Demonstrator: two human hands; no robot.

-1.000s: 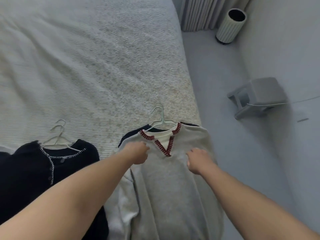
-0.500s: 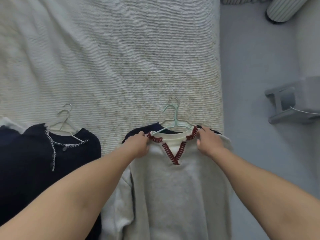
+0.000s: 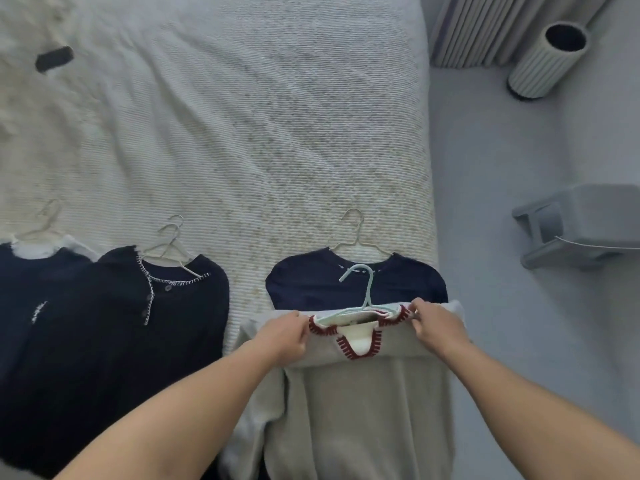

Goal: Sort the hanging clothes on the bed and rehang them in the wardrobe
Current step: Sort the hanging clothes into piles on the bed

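Observation:
A grey sweater (image 3: 367, 403) with a red-stitched V-neck hangs on a pale green hanger (image 3: 363, 296), lifted off the bed (image 3: 242, 133). My left hand (image 3: 284, 336) grips its left shoulder and my right hand (image 3: 434, 323) grips its right shoulder. Under it lies a navy top (image 3: 311, 282) on a wire hanger (image 3: 356, 233). Further left, a dark cardigan (image 3: 114, 327) with white stitching lies on its own hangers (image 3: 169, 244). Another dark garment (image 3: 24, 271) with a white collar lies at the left edge.
A small dark object (image 3: 54, 58) lies on the bedspread at the far left. On the grey floor to the right stand a ribbed cylindrical bin (image 3: 547, 60), a grey stool (image 3: 578, 223) and pleated curtains (image 3: 491, 26).
Both hands moved from the sweater's chest up to its shoulders and pulled it up and toward me. The navy top beneath is now uncovered.

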